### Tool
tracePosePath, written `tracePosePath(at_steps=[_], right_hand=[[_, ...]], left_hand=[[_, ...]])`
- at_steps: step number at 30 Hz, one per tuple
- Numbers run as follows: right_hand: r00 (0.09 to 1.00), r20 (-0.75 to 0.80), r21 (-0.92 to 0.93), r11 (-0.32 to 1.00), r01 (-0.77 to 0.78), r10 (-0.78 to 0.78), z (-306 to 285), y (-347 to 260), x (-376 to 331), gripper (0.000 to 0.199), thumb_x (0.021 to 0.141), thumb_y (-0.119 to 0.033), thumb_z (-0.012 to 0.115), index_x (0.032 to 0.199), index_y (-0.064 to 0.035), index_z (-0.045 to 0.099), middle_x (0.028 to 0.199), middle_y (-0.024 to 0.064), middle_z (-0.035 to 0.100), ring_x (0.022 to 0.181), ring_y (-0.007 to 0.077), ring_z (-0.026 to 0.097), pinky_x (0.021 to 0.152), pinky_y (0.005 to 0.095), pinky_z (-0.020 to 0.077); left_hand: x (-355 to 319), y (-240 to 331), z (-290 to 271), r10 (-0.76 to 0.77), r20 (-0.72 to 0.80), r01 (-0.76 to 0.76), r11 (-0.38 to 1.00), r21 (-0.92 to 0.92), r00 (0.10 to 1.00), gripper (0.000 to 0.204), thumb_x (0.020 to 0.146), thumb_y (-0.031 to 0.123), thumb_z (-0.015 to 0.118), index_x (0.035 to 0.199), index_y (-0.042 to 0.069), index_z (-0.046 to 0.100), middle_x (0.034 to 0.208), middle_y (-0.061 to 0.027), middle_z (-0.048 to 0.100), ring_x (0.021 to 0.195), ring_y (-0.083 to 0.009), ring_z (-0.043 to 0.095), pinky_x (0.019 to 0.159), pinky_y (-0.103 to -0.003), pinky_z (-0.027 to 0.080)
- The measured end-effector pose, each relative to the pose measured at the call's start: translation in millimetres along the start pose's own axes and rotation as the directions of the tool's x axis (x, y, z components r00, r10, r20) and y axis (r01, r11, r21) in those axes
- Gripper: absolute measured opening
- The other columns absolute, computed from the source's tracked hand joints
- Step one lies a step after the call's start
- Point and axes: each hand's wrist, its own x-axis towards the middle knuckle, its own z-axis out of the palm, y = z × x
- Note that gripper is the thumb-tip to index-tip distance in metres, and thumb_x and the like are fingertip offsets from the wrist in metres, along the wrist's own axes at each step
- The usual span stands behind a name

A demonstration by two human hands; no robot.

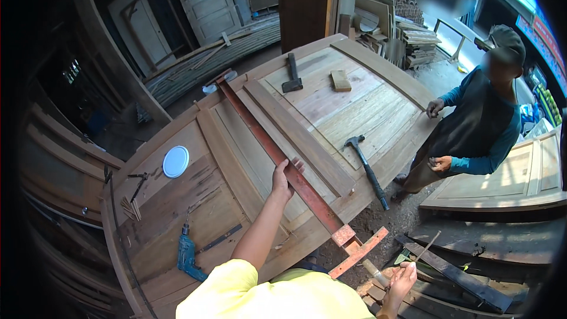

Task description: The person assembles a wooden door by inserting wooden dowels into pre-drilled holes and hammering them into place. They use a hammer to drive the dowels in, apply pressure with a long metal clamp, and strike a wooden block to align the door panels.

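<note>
A large wooden panel door (366, 112) lies flat before me. Across it runs a long red bar clamp (314, 201), its T-shaped end jutting past the near edge. My left hand (283, 180) is wrapped round the clamp's bar near the middle. Beyond that end, at the lower right, my right hand (403, 279) is closed on a thin rod (427, 246), beside the clamp's screw end (375, 273). Whether the rod passes through the screw is unclear. To the right of the bar lies a claw hammer (367, 168), its handle overhanging the door's edge.
A teal drill (188, 254), a white round lid (176, 161) and thin wooden sticks (132, 208) lie on the left. A mallet (292, 74) and a wood block (340, 81) sit at the far side. Another person (481, 112) stands at the right edge, near stacked doors (502, 183).
</note>
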Motion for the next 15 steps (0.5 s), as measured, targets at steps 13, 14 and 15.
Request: tracePosePath(at_steps=[13, 14, 15], right_hand=[[0.892, -0.177, -0.598, 0.765, 0.238, -0.416, 31, -1, 39, 0.049, 0.115, -0.038, 0.036, 0.088, 0.0001, 0.051, 0.074, 0.0115, 0.049, 0.071, 0.0275, 0.05, 0.073, 0.0455, 0.0424], [0.89, -0.203, -0.569, 0.789, 0.233, -0.409, 27, 3, 45, 0.049, 0.115, -0.038, 0.036, 0.088, -0.0003, 0.051, 0.074, 0.0105, 0.048, 0.07, 0.0258, 0.049, 0.071, 0.0439, 0.0422], [0.892, -0.228, -0.539, 0.813, 0.218, -0.39, 20, 12, 48, 0.049, 0.116, -0.038, 0.036, 0.087, -0.0008, 0.052, 0.074, 0.0094, 0.048, 0.069, 0.0242, 0.049, 0.069, 0.0424, 0.042]], left_hand=[[2, 19, 35, -0.025, -0.079, 0.013, 0.989, -0.147, 0.997, 0.028, 0.099, 0.037, 0.068, 0.11, 0.012, 0.059, 0.101, -0.0086, 0.069, 0.083, -0.0242, 0.065, 0.077, -0.038, 0.056], [-2, 22, 49, -0.036, -0.054, 0.029, 0.991, -0.133, 0.998, 0.028, 0.1, 0.037, 0.067, 0.11, 0.013, 0.06, 0.101, -0.0082, 0.07, 0.083, -0.0239, 0.065, 0.077, -0.038, 0.057], [-12, 28, 63, -0.05, -0.039, 0.045, 0.993, -0.111, 0.998, 0.027, 0.1, 0.037, 0.067, 0.111, 0.013, 0.06, 0.101, -0.0079, 0.07, 0.083, -0.0237, 0.065, 0.077, -0.038, 0.057]])
